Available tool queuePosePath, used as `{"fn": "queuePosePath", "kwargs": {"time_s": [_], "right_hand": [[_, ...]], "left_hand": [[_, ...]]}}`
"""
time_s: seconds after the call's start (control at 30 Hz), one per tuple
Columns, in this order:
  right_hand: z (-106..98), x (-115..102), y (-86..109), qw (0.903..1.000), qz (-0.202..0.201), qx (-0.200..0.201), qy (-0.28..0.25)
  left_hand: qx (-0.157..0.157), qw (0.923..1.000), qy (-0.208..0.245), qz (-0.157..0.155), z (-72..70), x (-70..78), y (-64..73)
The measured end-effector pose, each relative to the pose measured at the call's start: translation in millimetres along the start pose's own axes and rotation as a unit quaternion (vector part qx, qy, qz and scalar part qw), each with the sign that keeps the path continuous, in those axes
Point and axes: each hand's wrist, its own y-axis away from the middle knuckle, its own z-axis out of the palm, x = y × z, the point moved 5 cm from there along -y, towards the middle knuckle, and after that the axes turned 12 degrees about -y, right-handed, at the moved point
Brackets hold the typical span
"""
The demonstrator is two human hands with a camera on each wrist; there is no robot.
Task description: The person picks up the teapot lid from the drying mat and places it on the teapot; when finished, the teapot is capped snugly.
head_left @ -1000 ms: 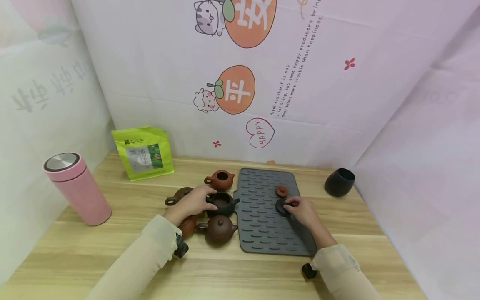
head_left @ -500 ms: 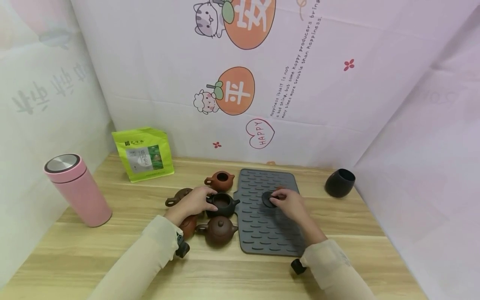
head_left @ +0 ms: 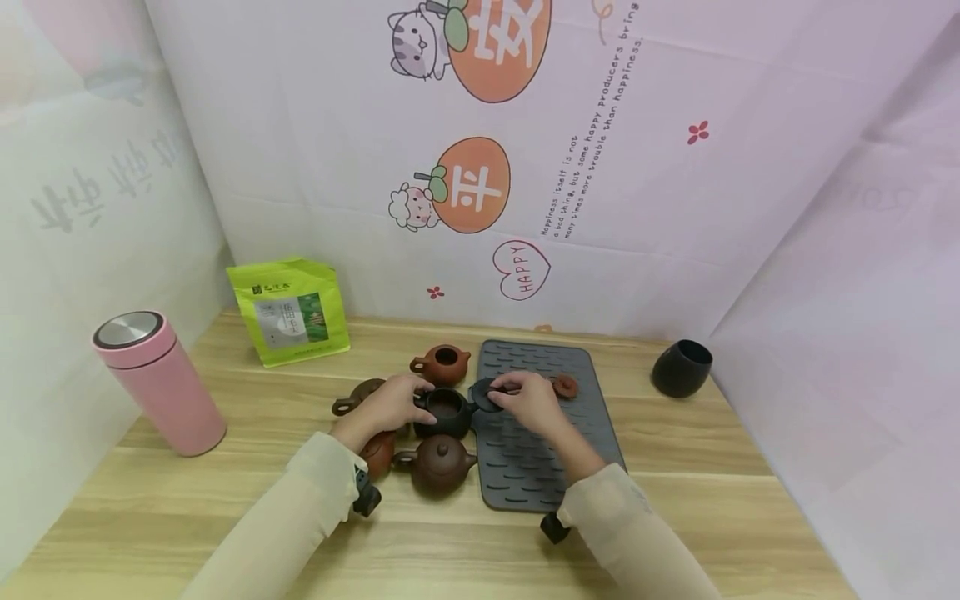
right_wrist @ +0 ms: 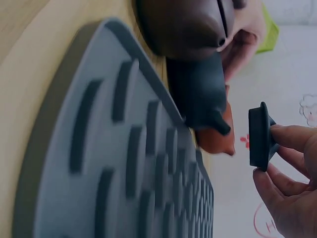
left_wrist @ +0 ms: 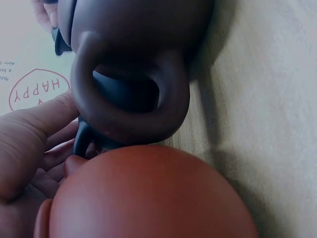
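My right hand (head_left: 531,402) pinches a black teapot lid (right_wrist: 258,136) by its knob, held up above the left edge of the grey mat. Just to its left stands the black teapot (head_left: 444,427), uncovered, its spout toward the lid. My left hand (head_left: 388,407) grips that teapot at its handle side, thumb and fingers spread around the body. In front of it sits a dark brown teapot (head_left: 441,467) with its lid on. An orange-red teapot (left_wrist: 153,198) lies close to the left hand, partly hidden in the head view by the left arm.
An open reddish teapot (head_left: 442,364) stands behind the black one, and a brown teapot (head_left: 363,392) at left. A reddish lid (head_left: 566,386) lies on the grey drying mat (head_left: 517,479). Around them are a pink thermos (head_left: 165,392), green tea bag (head_left: 291,312) and black cup (head_left: 681,369).
My right hand has lifted the black lid off the mat and carried it left to beside the black teapot. The left hand stays on the teapot.
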Motion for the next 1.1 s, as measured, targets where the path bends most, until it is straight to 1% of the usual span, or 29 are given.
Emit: {"fn": "queuePosePath", "kwargs": {"time_s": [0.23,0.5,0.63,0.9,1.1], "right_hand": [[26.2,-10.9,-6.2,0.9996,-0.01,-0.027,-0.003],[50.5,-14.9,-14.1,0.999,-0.019,-0.04,0.01],[56.6,-15.7,-16.3,0.9985,-0.031,-0.039,0.023],[61.4,-18.2,-16.0,0.9986,-0.029,-0.042,0.013],[65.9,-14.9,-14.3,0.9986,-0.024,-0.036,0.03]], "left_hand": [[-0.002,1.0,-0.001,-0.009,0.6,-1.6,-0.3],[0.004,1.0,-0.002,-0.003,0.1,-0.4,-0.1],[0.009,1.0,-0.001,0.002,-0.5,0.5,0.3],[0.016,0.9999,-0.001,0.004,0.0,-1.0,-0.1],[0.007,1.0,0.003,0.003,1.2,-0.9,-1.3]]}}
